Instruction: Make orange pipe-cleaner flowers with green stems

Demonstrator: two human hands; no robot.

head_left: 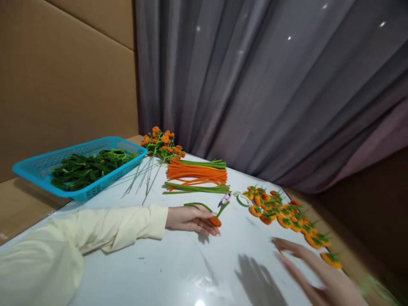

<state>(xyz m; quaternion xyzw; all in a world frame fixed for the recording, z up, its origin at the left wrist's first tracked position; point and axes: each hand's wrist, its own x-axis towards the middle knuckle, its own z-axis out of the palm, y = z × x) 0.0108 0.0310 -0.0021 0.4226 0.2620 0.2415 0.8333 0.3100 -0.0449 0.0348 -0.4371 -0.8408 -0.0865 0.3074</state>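
"Seeing the orange flower (216,222)?"
"Yes, pinched in the left hand (191,219), over the middle of the desk (165,265)."
"And the right hand (334,284)?"
"Near right, blurred, spread apart, close to yellow flowers (284,222)."

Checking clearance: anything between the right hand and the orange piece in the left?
Nothing visible. Between the right hand and the orange piece in the left hand there's just white tabletop; the tape roll lies off that line, toward the curtain.
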